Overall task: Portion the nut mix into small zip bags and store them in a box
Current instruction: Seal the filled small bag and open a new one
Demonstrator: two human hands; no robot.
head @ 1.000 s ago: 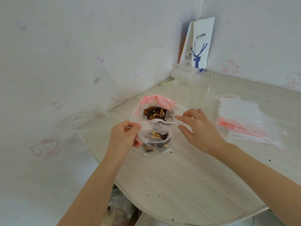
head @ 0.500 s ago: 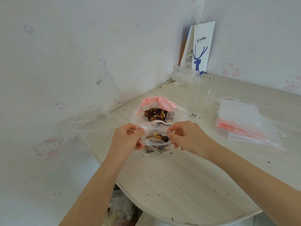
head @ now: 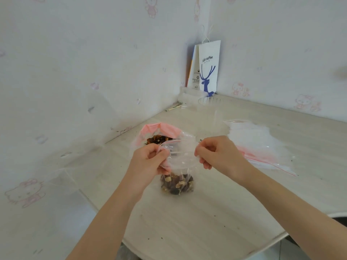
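A small clear zip bag (head: 180, 162) hangs upright between my hands, with nut mix (head: 177, 184) in its bottom. My left hand (head: 150, 162) pinches the left end of its top edge. My right hand (head: 216, 154) pinches the right end. Behind them on the table stands the large bag of nut mix (head: 159, 134), its pink rim rolled open and dark nuts showing inside. A clear plastic box (head: 189, 97) sits far back in the corner.
A stack of empty zip bags with red strips (head: 262, 145) lies to the right on the pale wooden table (head: 187, 226). A white paper coffee bag (head: 208, 68) leans in the wall corner. Crumbs dot the tabletop near its rounded front edge.
My right hand came in and took hold of the small bag's top right end. Both hands lifted the bag upright, so the nuts now hang at its bottom.
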